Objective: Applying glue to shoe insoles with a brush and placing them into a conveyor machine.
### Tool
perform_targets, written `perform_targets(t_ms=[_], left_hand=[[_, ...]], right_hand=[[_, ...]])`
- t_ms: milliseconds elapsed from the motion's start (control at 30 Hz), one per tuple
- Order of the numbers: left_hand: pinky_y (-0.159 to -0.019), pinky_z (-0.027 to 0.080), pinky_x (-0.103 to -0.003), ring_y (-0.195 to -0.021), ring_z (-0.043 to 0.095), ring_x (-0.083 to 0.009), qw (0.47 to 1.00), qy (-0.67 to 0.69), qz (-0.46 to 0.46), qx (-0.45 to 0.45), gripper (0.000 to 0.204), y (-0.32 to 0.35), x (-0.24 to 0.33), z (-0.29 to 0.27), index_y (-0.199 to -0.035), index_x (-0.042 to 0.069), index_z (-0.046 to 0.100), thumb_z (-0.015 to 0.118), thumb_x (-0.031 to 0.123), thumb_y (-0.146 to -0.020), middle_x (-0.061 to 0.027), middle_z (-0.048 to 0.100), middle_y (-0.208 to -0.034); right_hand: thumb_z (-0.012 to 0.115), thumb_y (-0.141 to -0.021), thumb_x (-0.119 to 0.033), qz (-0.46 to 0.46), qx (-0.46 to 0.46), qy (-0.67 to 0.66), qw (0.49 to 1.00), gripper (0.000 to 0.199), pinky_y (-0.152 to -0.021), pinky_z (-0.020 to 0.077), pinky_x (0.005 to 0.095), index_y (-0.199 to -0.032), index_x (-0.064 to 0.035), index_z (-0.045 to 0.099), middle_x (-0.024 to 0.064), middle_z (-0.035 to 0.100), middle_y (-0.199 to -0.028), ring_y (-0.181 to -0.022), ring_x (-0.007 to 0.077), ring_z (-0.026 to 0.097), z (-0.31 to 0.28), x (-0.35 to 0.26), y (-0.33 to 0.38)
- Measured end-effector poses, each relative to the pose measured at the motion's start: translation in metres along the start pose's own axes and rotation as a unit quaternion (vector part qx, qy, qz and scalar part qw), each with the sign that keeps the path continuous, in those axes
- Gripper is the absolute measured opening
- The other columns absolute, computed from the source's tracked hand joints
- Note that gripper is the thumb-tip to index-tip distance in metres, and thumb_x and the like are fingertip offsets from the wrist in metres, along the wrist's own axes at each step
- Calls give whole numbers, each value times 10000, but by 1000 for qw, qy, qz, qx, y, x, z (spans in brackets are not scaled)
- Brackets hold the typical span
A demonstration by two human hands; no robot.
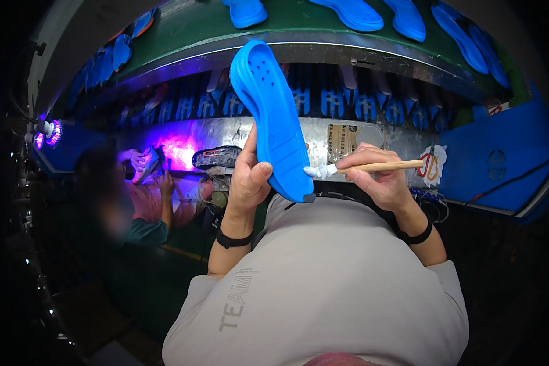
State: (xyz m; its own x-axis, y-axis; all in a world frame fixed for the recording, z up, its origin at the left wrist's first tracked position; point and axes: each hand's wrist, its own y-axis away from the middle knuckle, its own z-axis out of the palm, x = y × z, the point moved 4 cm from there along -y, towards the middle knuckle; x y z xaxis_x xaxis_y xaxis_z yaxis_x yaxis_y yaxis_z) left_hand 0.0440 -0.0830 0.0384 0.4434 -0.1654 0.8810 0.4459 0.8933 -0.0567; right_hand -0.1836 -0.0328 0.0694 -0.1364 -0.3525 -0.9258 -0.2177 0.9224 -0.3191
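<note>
A bright blue shoe sole (280,122) stands tilted upright in front of me, with small holes at its far end and a dark patch at its near tip. My left hand (250,178) is closed around its left edge, thumb on the near part. My right hand (381,181) pinches a brush (393,166) with a wooden handle. The brush's whitish head meets the right edge of the sole near its lower end. Bristle detail is too small to make out.
A metal bench (402,141) holds a cardboard piece (341,143), a round lid (370,135), a dark shoe-like item (216,157) and orange-handled scissors (432,166). Beyond, blue soles (351,15) lie on a green belt (287,27). A co-worker (149,201) sits left, by purple lamps (49,133).
</note>
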Motion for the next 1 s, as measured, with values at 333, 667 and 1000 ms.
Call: perform_targets(t_ms=[333,667,1000], left_hand=[[-979,550,-466,-1172,633,-349,1000,26,-8,-2,1008,7,-8,-1,-1503,-21,288,778,530,-815,-217,569,-1309],[-1041,502,-435,-1223,607,-300,999,38,-10,-29,1119,11,-2,2,-1578,-13,152,793,492,-811,-181,515,-1406],[-1016,524,-460,-1210,617,-327,999,36,8,-17,1097,14,1,-1,-1577,21,188,793,507,-802,-180,529,-1386]], right_hand=[[661,-876,-77,30,102,-52,993,160,-750,482,288,-994,-11,746,83,724,-925,-816,142,623,-18,2,0],[682,-838,-53,-6,14,30,999,130,-688,464,321,-945,-19,748,76,731,-848,-713,172,580,-1,-4,5],[672,-826,-37,-27,34,-31,999,154,-670,450,284,-957,6,740,93,726,-819,-697,163,583,-1,-11,15]])
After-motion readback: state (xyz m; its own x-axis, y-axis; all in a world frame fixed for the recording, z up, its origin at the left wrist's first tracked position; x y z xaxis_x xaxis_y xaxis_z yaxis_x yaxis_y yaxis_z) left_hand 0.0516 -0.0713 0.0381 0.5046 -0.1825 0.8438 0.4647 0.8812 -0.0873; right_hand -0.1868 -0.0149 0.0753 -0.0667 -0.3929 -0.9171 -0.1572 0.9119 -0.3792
